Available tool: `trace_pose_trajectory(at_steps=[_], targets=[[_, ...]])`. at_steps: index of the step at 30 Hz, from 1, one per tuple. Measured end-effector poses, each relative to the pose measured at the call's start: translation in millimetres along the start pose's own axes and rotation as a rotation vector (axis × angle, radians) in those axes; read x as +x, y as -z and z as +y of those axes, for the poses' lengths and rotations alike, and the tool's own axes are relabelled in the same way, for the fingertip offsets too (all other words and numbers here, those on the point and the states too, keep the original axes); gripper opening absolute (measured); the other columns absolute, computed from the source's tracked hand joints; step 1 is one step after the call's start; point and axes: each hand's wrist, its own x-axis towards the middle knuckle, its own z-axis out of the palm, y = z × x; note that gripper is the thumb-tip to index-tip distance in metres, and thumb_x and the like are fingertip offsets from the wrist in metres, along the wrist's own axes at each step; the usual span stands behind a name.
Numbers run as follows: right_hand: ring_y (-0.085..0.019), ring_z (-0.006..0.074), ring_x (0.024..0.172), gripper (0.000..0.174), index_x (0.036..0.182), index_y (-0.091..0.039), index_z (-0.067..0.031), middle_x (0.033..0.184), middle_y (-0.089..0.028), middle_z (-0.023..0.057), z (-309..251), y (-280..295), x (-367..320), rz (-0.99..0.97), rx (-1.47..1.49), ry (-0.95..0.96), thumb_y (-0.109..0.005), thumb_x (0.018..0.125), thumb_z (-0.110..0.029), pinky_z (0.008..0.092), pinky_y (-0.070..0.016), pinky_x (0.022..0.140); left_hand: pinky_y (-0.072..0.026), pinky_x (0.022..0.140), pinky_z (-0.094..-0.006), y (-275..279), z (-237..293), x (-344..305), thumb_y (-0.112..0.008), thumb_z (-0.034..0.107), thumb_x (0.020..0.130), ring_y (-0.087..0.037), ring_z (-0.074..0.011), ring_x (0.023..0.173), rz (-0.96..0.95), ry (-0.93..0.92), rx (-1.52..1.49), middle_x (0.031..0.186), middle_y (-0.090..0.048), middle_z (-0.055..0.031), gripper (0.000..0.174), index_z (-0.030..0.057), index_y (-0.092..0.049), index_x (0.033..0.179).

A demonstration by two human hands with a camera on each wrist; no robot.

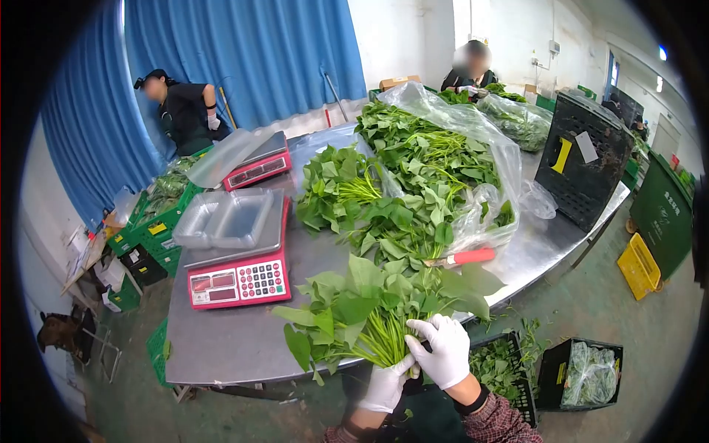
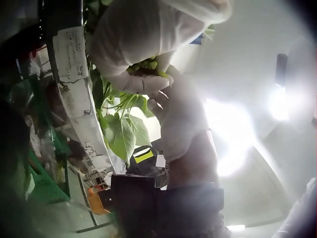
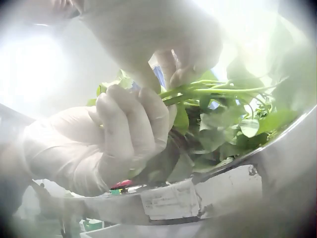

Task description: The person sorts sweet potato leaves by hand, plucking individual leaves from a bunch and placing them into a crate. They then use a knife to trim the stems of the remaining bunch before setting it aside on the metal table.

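Observation:
A bunch of leafy green stems [image 1: 380, 332], probably sweet potato leaves, is held over the table's near edge, its leaves fanning away from me. My left hand [image 1: 388, 387], in a white glove, grips the lower stems; its fingers [image 3: 131, 119] curl round them in the right wrist view. Just to the right, my gloved right hand [image 1: 441, 351] pinches stems at the side of the bunch. The cut stem ends [image 2: 143, 65] poke out of the left fist in the left wrist view. Behind the bunch lies a red-handled knife [image 1: 469, 256], beside a large heap of the same greens [image 1: 428, 170].
A red scale [image 1: 240, 284] with clear plastic trays [image 1: 229, 219] stands left on the metal table [image 1: 221, 340]; a second scale [image 1: 258, 168] is behind it. A black crate [image 1: 583, 162] stands at the right. Below are a crate of greens [image 1: 498, 369] and one with bagged greens [image 1: 591, 373]. Two people work farther back.

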Motion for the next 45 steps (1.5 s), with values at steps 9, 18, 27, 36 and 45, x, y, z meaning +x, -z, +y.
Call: trace_pose_trajectory(at_steps=[9, 18, 27, 36, 45], targets=[[-0.06, 0.0211, 0.065, 0.037, 0.098, -0.063, -0.0063, 0.071, -0.061, 0.0051, 23.8, -11.8, -30.8, -0.042, 0.219, -0.193, -0.078, 0.066, -0.016, 0.0302, -0.0461, 0.061, -0.0415, 0.052, -0.0246, 0.6, 18.9, 5.2, -0.056, 0.004, 0.088, -0.053, -0.0139, 0.062, 0.015, -0.005, 0.079, 0.085, -0.059, -0.0064, 0.016, 0.0002, -0.054, 0.103], [-0.048, 0.0262, 0.112, 0.069, 0.126, -0.042, 0.0007, 0.121, -0.05, 0.015, -0.6, -21.5, -29.1, -0.273, 0.648, -0.161, -0.076, 0.067, -0.016, 0.0365, -0.0335, 0.1, -0.0479, 0.068, -0.0284, 8.5, 12.4, 3.7, -0.058, 0.01, 0.087, -0.06, -0.0179, 0.075, -0.101, -0.705, 0.981, 0.087, -0.064, -0.0062, 0.019, -0.001, -0.061, 0.103], [-0.056, 0.0182, 0.089, 0.031, 0.108, -0.054, -0.0008, 0.099, -0.06, 0.0078, 2.8, -64.2, -41.1, 0.126, 1.165, -0.488, -0.064, 0.079, -0.007, 0.0295, -0.045, 0.08, -0.0504, 0.072, -0.0342, -0.1, 11.7, -9.9, -0.073, 0.015, 0.07, -0.063, -0.0316, 0.085, 0.289, -0.523, 1.646, 0.098, -0.062, -0.0204, 0.055, -0.0011, -0.051, 0.118], [-0.059, 0.0135, 0.087, 0.029, 0.111, -0.054, -0.0036, 0.098, -0.06, 0.0038, 31.1, -30.4, -12.5, -0.394, 1.789, -0.878, -0.062, 0.084, -0.008, 0.0278, -0.0489, 0.077, -0.0486, 0.089, -0.0427, 11.3, 38.8, -8.0, -0.049, 0.035, 0.093, -0.06, -0.032, 0.099, -0.255, 0.162, 0.248, 0.108, -0.059, -0.0183, 0.053, -0.0069, -0.04, 0.125], [-0.054, 0.0111, 0.053, 0.027, 0.098, -0.059, -0.0017, 0.074, -0.06, 0.0044, 22.8, -32.3, -12.9, -0.595, 1.517, -0.772, -0.063, 0.085, -0.025, 0.021, -0.0408, 0.043, -0.0504, 0.072, -0.0321, 27.7, 24.3, 6.2, -0.055, 0.034, 0.089, -0.061, -0.0223, 0.078, -0.542, 0.351, 0.034, 0.098, -0.061, -0.016, 0.044, -0.0041, -0.051, 0.111]])
